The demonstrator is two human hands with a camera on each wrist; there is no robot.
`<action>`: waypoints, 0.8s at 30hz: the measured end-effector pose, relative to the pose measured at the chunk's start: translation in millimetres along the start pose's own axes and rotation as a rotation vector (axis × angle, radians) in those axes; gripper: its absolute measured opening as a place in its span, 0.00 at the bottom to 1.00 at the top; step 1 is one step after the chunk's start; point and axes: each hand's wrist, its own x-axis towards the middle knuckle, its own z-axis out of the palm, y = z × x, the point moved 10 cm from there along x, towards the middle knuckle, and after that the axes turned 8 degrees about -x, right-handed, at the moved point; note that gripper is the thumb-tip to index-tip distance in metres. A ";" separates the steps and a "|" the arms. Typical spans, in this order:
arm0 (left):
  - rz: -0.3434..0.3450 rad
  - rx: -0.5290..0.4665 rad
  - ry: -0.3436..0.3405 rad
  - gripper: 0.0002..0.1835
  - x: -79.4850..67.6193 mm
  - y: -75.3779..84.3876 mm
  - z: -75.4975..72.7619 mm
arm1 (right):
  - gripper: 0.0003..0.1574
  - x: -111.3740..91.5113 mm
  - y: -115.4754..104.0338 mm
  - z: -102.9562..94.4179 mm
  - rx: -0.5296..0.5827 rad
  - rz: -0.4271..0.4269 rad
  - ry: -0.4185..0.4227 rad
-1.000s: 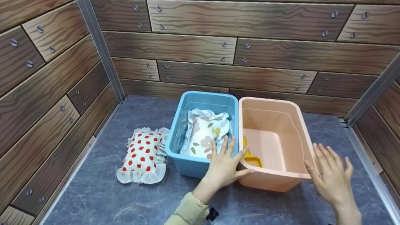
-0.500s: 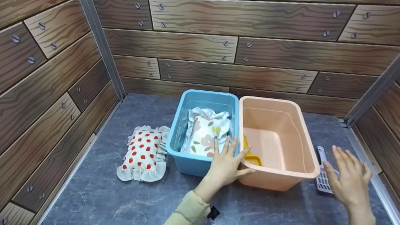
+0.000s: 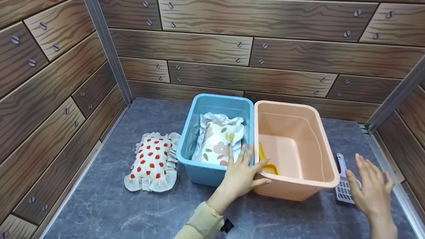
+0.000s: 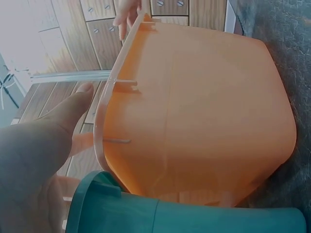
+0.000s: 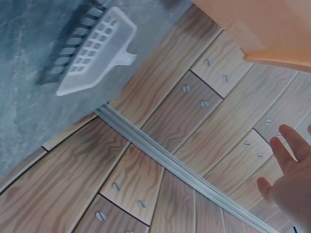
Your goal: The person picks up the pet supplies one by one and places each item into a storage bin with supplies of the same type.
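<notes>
In the head view my left hand (image 3: 238, 175) lies spread over the near corner where a blue bin (image 3: 203, 171) and a peach bin (image 3: 299, 187) meet. Its fingers are straight and it grips nothing. My right hand (image 3: 372, 193) hovers with fingers extended to the right of the peach bin, above a pale slotted scoop (image 3: 343, 189) on the floor, partly covering it. Inside the blue bin is a small floral pillow (image 3: 217, 144) with a frilled edge. A yellow scoop (image 3: 269, 168) leans in the peach bin's near left corner, partly hidden by the rim.
On the floor left of the blue bin lies a frilled strawberry-print pillow (image 3: 151, 160). Wood-patterned walls (image 3: 209, 34) enclose the dark marbled floor (image 3: 113, 215) at the back and both sides.
My right hand has moved right, away from the peach bin's rim, and the pale scoop has come into sight beside the bin. The left hand has stayed nearly still.
</notes>
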 end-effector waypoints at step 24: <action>0.043 0.067 0.086 0.33 -2.5 7.8 2.4 | 0.37 -2.7 48.7 37.8 -0.025 0.020 -0.130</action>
